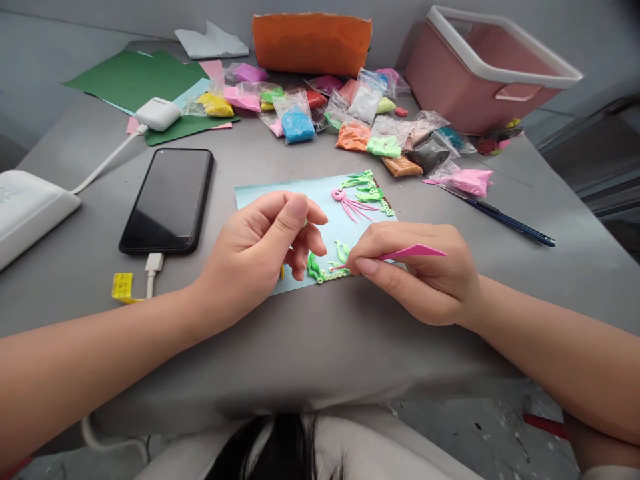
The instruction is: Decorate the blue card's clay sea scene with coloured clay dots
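A light blue card [320, 200] lies on the grey table [310, 333], bearing a pink clay octopus [350, 203] and green clay seaweed [367, 187]. My right hand [420, 277] is closed on a pink sculpting tool [413, 252], its tip at the green clay strip [327, 270] on the card's near edge. My left hand [260, 250] rests on the card, its fingers curled and pinched together; what they hold, if anything, is hidden.
A black phone [170, 199] with a cable lies left. Several bags of coloured clay [350, 113] lie behind the card, with a pink bin [480, 67], orange pouch [311, 41], green paper [135, 80], white earbud case [159, 113] and a blue pen [505, 219] on the right.
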### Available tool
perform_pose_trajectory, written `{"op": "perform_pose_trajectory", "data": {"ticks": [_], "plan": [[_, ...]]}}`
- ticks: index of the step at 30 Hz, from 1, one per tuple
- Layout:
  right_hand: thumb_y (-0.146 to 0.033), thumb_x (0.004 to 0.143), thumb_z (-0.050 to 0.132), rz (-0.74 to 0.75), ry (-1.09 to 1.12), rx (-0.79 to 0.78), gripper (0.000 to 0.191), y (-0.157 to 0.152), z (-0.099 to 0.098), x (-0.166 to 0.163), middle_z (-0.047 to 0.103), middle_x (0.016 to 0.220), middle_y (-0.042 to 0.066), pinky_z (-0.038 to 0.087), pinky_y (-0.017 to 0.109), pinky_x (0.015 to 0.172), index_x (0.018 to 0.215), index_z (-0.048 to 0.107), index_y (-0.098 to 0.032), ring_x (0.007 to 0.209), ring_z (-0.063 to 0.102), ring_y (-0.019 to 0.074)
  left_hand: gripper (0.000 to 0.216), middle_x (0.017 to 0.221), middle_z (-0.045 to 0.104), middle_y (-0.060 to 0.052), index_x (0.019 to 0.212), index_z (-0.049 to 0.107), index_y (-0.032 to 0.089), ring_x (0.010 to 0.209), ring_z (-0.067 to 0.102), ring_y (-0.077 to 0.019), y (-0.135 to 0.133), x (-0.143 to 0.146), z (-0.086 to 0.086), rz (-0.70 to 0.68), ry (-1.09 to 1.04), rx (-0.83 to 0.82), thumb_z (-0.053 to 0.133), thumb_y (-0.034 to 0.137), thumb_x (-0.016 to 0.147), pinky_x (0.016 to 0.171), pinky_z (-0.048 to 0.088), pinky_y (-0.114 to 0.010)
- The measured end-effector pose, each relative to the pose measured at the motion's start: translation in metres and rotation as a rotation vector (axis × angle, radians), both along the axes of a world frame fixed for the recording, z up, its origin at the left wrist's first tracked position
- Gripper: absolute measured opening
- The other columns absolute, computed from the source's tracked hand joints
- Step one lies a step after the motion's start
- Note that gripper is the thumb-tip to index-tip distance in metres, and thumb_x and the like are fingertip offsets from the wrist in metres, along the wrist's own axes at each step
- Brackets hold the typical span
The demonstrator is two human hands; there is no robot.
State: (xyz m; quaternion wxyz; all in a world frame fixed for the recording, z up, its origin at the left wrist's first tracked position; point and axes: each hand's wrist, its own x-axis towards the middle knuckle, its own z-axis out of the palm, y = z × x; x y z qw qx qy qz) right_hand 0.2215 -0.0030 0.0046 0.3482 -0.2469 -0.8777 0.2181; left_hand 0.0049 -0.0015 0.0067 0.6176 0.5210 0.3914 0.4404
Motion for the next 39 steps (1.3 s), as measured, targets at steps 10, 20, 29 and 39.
{"op": "perform_pose_trajectory", "data": {"ticks": [10, 20, 29, 39], "plan": [[-0.006, 0.094, 0.052, 0.0, -0.012, 0.022, 0.017, 0.0009, 0.0013, -0.0007, 0.066, 0.071, 0.002, 0.052, 0.024, 0.063, 0.087, 0.062, -0.018, 0.065, 0.062, 0.0112, 0.028, 0.067, 0.064, 0.002, 0.086, 0.066, 0.019, 0.051, 0.055, -0.0074, -0.0003, -0.0015, -0.0009, -0.006, 0.007, 0.005, 0.056, 0.04, 0.102, 0.05, 0.048, -0.017], [-0.005, 0.093, 0.053, 0.011, -0.013, 0.042, 0.017, 0.0016, 0.0007, -0.0004, 0.064, 0.069, 0.001, 0.051, 0.023, 0.062, 0.088, 0.062, -0.018, 0.064, 0.061, 0.0105, 0.031, 0.068, 0.065, 0.001, 0.086, 0.065, 0.02, 0.051, 0.055, -0.0085, 0.0, -0.001, 0.0, 0.001, 0.055, 0.012, 0.059, 0.047, 0.098, 0.049, 0.048, -0.019], [-0.007, 0.093, 0.054, -0.044, 0.185, 0.055, 0.017, -0.0015, -0.0013, -0.0034, 0.065, 0.069, 0.003, 0.048, 0.027, 0.054, 0.087, 0.065, -0.019, 0.059, 0.059, 0.013, 0.025, 0.071, 0.066, 0.001, 0.086, 0.065, 0.019, 0.052, 0.055, -0.0074, 0.0001, -0.0015, -0.0009, -0.017, 0.033, 0.028, 0.061, 0.041, 0.099, 0.05, 0.048, -0.018], [-0.017, 0.1, 0.048, -0.264, 0.27, 0.26, 0.022, 0.0024, 0.0, -0.0045, 0.066, 0.08, 0.005, 0.056, 0.033, 0.067, 0.091, 0.068, -0.022, 0.075, 0.065, 0.0174, 0.027, 0.09, 0.079, -0.003, 0.095, 0.06, 0.021, 0.075, 0.074, -0.0139, -0.0036, 0.0011, 0.0017, -0.014, 0.04, 0.059, 0.08, 0.036, 0.085, 0.059, 0.058, -0.02]]}}
